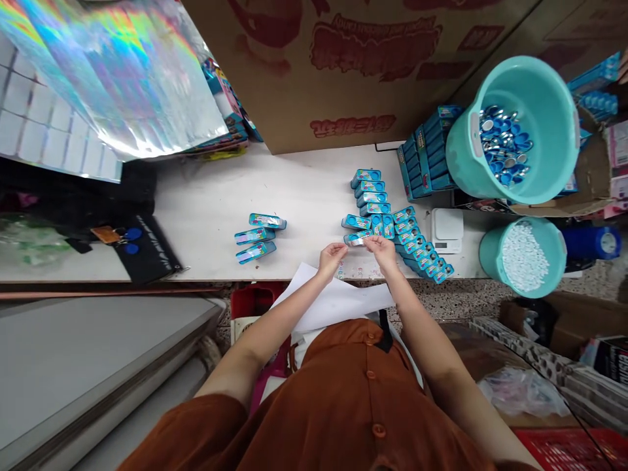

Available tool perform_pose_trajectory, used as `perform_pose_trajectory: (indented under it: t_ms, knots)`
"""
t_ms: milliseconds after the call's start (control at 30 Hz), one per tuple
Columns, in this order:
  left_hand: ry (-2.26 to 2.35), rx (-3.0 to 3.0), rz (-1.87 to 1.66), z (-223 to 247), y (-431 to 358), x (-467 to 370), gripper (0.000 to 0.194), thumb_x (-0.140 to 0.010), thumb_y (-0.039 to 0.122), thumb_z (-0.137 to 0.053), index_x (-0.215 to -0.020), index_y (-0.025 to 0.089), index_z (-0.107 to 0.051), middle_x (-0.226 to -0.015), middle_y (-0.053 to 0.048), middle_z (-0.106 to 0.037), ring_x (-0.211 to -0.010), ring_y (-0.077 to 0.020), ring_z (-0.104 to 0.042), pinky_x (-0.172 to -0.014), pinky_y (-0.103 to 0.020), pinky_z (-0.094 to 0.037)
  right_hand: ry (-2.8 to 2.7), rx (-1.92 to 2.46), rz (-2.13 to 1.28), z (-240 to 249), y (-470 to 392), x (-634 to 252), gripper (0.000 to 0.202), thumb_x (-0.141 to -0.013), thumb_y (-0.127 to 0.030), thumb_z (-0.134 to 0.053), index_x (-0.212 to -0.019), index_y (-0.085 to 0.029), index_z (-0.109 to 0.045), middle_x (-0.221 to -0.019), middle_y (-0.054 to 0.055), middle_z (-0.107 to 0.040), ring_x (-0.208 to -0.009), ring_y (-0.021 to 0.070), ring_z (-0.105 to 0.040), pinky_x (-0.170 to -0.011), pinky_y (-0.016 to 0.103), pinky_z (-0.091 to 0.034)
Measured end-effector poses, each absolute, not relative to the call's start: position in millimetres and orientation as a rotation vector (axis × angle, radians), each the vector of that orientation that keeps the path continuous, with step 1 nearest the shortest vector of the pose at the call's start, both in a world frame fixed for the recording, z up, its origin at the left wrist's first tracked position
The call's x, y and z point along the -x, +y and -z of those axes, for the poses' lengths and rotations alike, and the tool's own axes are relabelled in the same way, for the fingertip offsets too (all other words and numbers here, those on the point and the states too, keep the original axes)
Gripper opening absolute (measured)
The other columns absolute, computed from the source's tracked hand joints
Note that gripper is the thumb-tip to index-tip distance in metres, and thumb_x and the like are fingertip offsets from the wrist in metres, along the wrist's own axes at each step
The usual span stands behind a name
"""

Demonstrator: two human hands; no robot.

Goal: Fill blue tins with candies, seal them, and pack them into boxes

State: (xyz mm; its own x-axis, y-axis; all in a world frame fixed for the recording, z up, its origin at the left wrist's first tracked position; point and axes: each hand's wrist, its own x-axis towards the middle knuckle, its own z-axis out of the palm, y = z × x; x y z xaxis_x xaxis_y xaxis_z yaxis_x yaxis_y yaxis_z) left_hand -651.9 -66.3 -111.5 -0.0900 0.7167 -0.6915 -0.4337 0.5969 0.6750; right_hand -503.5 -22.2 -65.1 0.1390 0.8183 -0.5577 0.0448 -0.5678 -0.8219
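Note:
Near the front edge of the white table [206, 196], my left hand [333, 256] has its thumb and fingertips pinched together; whatever lies between them is too small to make out. My right hand [380, 250] is closed at the right end of a small blue tin [356, 237], its fingertips touching it. Another blue tin [356, 222] lies just behind. A column of blue tins [371, 186] stands farther back, and a slanting row of tins [417, 243] is to the right. Several tins [255, 251] lie apart on the left. White paper [338, 304] covers my lap.
A turquoise bucket [554, 131] of blue and silver caps stands at back right. A smaller bucket [490, 254] holds white pellets. Between tins and bucket is a white scale [447, 226]. A large cardboard box [294, 98] borders the back; a black pouch [147, 252] lies left.

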Motion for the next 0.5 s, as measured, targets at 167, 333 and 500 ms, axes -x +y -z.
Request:
perform_pose_trajectory:
  t_ms: [167, 333, 500]
  knots:
    - [1.386, -0.244, -1.033, 112, -60, 653, 0.037, -0.059, 0.040, -0.080, -0.083, 0.017, -0.064, -0.078, -0.002, -0.065, -0.072, -0.0123, -0.059, -0.072, -0.027, -0.047, -0.831, 1.771, -1.493, 67, -19, 503, 0.034, -0.053, -0.046, -0.079, -0.069, -0.018, -0.066, -0.068, 0.001, -0.066, -0.064, 0.0140, -0.056, -0.066, 0.029, -0.045]
    - [1.278, -0.118, -0.986, 108, -54, 653, 0.039, -0.065, 0.047, -0.076, -0.086, 0.017, -0.063, -0.087, -0.005, -0.066, -0.077, -0.0139, -0.060, -0.072, -0.028, -0.046, -0.889, 1.697, -1.557, 59, -18, 509, 0.031, -0.057, -0.044, -0.077, -0.069, -0.018, -0.065, -0.067, 0.001, -0.065, -0.062, 0.0129, -0.055, -0.063, 0.027, -0.043]
    - [1.165, -0.136, -0.950, 103, -55, 655, 0.036, -0.067, 0.046, -0.075, -0.087, 0.018, -0.064, -0.090, -0.004, -0.067, -0.085, -0.0153, -0.062, -0.077, -0.029, -0.045, -1.022, 1.666, -1.635, 54, -29, 515, 0.029, -0.060, -0.044, -0.076, -0.069, -0.019, -0.065, -0.068, 0.000, -0.064, -0.062, 0.0127, -0.054, -0.062, 0.027, -0.043]
